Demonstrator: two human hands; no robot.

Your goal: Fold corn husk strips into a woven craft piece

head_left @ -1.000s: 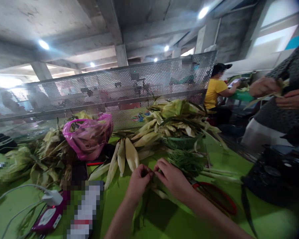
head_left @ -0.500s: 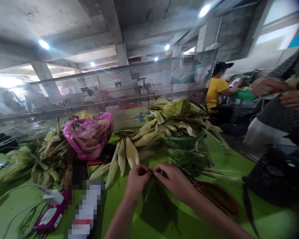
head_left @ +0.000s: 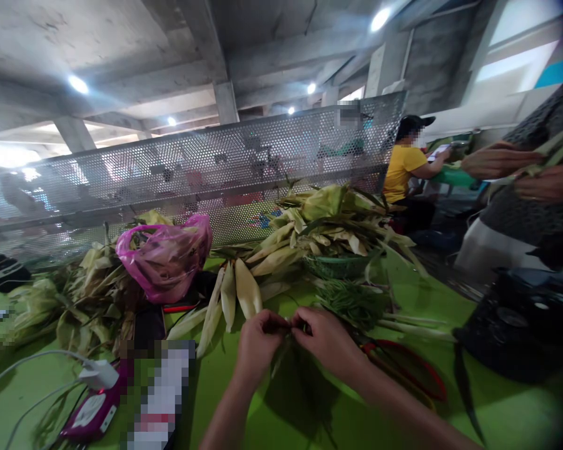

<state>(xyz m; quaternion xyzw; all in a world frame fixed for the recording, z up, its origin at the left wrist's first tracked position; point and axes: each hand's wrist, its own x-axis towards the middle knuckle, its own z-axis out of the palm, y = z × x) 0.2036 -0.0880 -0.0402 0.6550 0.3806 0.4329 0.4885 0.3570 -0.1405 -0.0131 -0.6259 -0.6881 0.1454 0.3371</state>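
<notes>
My left hand (head_left: 261, 340) and my right hand (head_left: 321, 340) meet above the green table, fingertips pinched together and nearly touching. A thin pale-green strip (head_left: 278, 361), like corn husk, hangs below them; fingers cover its upper part. Just beyond my left hand lie several pale corn husks (head_left: 248, 289), fanned out with their tips toward me. To the far side of my right hand sits a bundle of thin green strands (head_left: 354, 304). Red-handled scissors (head_left: 434, 375) lie partly behind my right forearm.
A pile of husks (head_left: 328, 209) fills a green basket (head_left: 340, 267). Left are a pink plastic bag (head_left: 169, 256), a purple power strip (head_left: 87, 415) with cables and a pixelated phone-like object (head_left: 162, 400). A black bag (head_left: 516, 325) and a standing person's hands (head_left: 502, 161) are right.
My fingertips have drawn slightly closer together around the strip. The view has shifted a little. At the right, the other person's hands have moved with a long pale strip.
</notes>
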